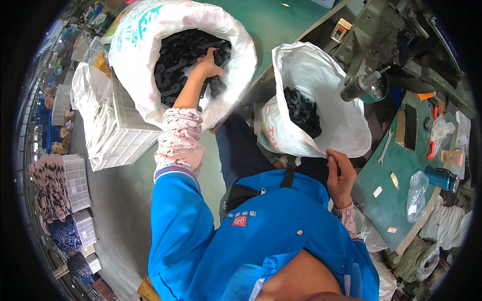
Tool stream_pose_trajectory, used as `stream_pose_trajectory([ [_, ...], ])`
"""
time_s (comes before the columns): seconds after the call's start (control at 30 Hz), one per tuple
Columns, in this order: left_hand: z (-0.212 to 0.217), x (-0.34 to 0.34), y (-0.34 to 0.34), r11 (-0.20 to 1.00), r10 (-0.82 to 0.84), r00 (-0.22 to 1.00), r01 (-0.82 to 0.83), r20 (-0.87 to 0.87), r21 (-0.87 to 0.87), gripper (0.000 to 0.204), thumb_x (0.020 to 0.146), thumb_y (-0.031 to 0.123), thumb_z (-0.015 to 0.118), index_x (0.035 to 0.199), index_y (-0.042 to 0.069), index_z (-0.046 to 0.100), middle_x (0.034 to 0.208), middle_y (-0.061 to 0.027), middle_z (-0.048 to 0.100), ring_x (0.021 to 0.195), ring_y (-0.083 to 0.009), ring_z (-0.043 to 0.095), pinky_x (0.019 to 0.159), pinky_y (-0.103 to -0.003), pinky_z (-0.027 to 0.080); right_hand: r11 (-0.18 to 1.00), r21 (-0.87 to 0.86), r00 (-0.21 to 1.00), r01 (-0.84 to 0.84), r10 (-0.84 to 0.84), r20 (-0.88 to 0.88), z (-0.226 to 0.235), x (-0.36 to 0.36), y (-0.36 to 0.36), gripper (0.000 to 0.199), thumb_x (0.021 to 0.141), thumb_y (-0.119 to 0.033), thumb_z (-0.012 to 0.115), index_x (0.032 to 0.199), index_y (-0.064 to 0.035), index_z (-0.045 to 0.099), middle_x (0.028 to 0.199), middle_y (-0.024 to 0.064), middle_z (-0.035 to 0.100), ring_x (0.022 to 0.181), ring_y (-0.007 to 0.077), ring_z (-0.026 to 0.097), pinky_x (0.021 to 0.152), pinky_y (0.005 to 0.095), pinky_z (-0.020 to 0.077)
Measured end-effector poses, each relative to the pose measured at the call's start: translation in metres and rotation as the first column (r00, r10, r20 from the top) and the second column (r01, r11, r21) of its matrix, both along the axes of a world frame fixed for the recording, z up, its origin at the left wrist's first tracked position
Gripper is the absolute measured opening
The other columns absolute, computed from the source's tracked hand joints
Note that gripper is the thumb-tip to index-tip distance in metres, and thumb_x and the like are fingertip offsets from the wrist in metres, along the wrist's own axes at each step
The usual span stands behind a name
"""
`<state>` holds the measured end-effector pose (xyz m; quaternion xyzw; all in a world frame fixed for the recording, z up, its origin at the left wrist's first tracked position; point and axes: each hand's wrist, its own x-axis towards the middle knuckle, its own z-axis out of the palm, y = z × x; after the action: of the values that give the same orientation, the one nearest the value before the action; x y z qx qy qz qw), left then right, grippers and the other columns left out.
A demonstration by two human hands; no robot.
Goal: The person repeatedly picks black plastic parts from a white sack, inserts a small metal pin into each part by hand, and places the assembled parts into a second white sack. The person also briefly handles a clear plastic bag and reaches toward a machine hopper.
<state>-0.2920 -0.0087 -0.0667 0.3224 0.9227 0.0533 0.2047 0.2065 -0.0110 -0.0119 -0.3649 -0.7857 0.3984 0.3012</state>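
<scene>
My left hand (208,66) reaches into a large white woven sack (246,47) at the upper left. Its thumb stands apart from the fingers, over a heap of flat black parts (173,62), long with rounded ends. Some fingertips are out of sight, and I see nothing held. To the right stands a second white sack (344,123), its mouth wide, with a smaller pile of black parts (302,113) inside. The near rim of this sack is pinched between the thumb and fingers of my right hand (341,175).
A white plastic crate (133,125) with white bags sits left of the large sack. On the right, a green worktable (371,200) bears a wrench (385,146), a blue flask (441,178) and a clear plastic bag (417,195). Dark machinery (369,70) overhangs the second sack's far side.
</scene>
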Motion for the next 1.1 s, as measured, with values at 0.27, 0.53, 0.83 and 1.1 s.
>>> stream_pose_trajectory([
  [0.27,0.02,0.039,-0.021,0.968,-0.155,0.987,0.159,-0.038,0.194,0.081,0.059,0.016,0.072,0.132,0.021,0.037,0.103,-0.0231,0.059,0.1,-0.0408,0.058,0.087,-0.043,0.045,0.999,-0.009,0.999,-0.043,0.043,-0.01,0.0,-0.009,-0.002,0.017,0.09,0.0,0.056,0.104,0.0016,0.064,0.095,0.0147,0.066,0.083,0.0227,0.064,0.074,0.0293,0.0496],
  [0.53,0.019,0.051,-0.018,0.972,-0.185,0.982,0.189,-0.044,0.137,0.084,0.06,0.014,0.072,0.135,0.022,0.036,0.102,-0.0216,0.061,0.101,-0.0387,0.059,0.085,-0.043,0.046,0.994,0.05,0.995,-0.1,0.101,-0.024,-0.005,-0.011,-0.003,0.018,0.09,0.0,0.056,0.106,0.0006,0.064,0.093,0.014,0.066,0.081,0.0219,0.064,0.072,0.0291,0.0499],
  [0.83,0.019,0.019,-0.052,0.734,-0.009,0.985,-0.111,0.174,0.67,0.057,0.061,-0.002,0.063,0.115,0.013,0.057,0.097,-0.0103,0.061,0.088,-0.0211,0.06,0.077,-0.03,0.049,0.994,0.071,0.996,-0.081,0.082,-0.019,-0.008,-0.004,-0.003,0.018,0.09,0.0,0.057,0.107,0.001,0.064,0.091,0.014,0.066,0.075,0.0197,0.063,0.066,0.0277,0.0495],
  [1.1,0.039,0.001,-0.08,0.071,0.041,0.698,-0.716,0.715,0.694,0.062,0.071,-0.011,0.064,0.125,0.014,0.045,0.106,-0.0179,0.059,0.089,-0.0316,0.064,0.073,-0.044,0.057,0.99,0.094,0.993,-0.103,0.107,-0.038,-0.005,-0.013,-0.005,0.017,0.089,0.0,0.057,0.105,0.0007,0.065,0.091,0.0127,0.066,0.075,0.0192,0.063,0.066,0.0268,0.0489],
])
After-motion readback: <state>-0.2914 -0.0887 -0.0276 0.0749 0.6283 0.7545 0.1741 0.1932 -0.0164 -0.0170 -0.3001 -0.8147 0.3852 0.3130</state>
